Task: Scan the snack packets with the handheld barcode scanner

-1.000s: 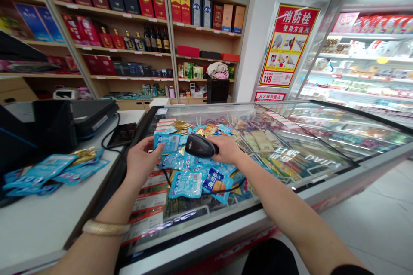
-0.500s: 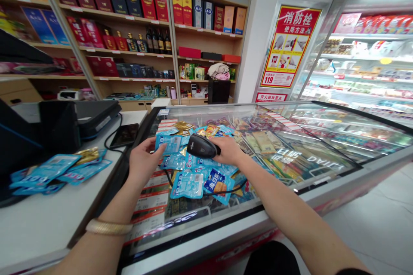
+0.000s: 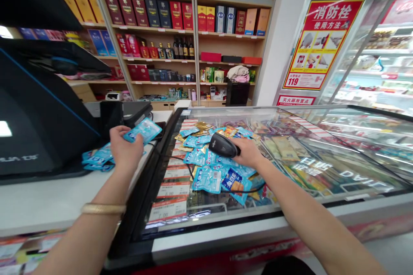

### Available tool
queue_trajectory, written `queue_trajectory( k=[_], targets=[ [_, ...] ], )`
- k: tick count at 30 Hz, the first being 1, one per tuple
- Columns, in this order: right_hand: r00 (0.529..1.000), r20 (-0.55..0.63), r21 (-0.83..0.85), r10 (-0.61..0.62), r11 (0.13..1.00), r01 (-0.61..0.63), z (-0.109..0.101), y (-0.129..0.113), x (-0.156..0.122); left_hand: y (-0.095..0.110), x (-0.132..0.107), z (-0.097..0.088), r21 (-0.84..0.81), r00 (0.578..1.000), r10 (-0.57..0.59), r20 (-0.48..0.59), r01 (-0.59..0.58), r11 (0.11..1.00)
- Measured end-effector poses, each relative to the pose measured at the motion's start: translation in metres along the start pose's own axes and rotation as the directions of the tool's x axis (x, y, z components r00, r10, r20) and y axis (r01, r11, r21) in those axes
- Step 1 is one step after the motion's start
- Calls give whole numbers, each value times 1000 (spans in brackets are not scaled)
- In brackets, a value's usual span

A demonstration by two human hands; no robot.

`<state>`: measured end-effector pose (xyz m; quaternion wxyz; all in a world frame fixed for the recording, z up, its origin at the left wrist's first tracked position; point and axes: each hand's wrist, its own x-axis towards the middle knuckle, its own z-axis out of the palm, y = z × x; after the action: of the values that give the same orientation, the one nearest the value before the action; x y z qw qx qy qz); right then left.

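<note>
My left hand (image 3: pixel 125 149) is closed on a light blue snack packet (image 3: pixel 143 130) and holds it over the white counter (image 3: pixel 38 202), beside a small heap of similar blue packets (image 3: pixel 97 158). My right hand (image 3: pixel 248 151) grips a black barcode scanner (image 3: pixel 223 145) above a pile of blue and gold snack packets (image 3: pixel 209 167) lying on the glass lid of a chest freezer (image 3: pixel 322 159). The scanner's black cable runs under the pile.
A black register screen (image 3: pixel 35 129) stands at the left of the counter, with a dark device (image 3: pixel 125 114) behind it. Shelves of boxed goods and bottles (image 3: pixel 167 43) fill the back wall. A red fire-hydrant poster (image 3: pixel 319 43) and an open cooler (image 3: pixel 380 64) stand at right.
My left hand has carried one blue packet from the freezer pile leftward over the counter. The view has turned left. My right hand keeps the scanner over the pile.
</note>
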<state>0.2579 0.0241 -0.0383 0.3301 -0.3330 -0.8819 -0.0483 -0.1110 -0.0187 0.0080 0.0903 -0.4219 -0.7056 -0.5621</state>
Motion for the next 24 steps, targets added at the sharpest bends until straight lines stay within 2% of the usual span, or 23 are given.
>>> queue_trajectory(
  k=[2,4,6,8,13,16,19,24],
  targets=[
    [1000,6,-11,2,1000,-2,-1,0,0,-14,15,-19,166,999,-40,-15,41,985],
    [1000,4,-21,7,1000,-6,0,0,0,-27,26,-35,278,990,-139,-2,134,951],
    [1000,4,-18,9,1000,-9,0,0,0,-38,32,-47,347,974,-227,30,202,916],
    [1000,4,-8,11,1000,-11,1,1,0,-46,33,-52,400,967,-249,54,207,893],
    [1000,-9,-7,-4,1000,4,2,3,-1,-53,30,-50,475,986,-131,99,69,877],
    [1000,-16,-15,1,1000,-1,2,3,-1,-54,27,-46,490,975,-193,110,116,864],
    [1000,-19,2,1,1000,-1,2,4,-1,-52,20,-46,488,975,-212,61,156,859],
    [999,-34,7,-1,1000,1,4,6,-1,-33,4,-45,451,999,-53,5,45,891]
  ],
)
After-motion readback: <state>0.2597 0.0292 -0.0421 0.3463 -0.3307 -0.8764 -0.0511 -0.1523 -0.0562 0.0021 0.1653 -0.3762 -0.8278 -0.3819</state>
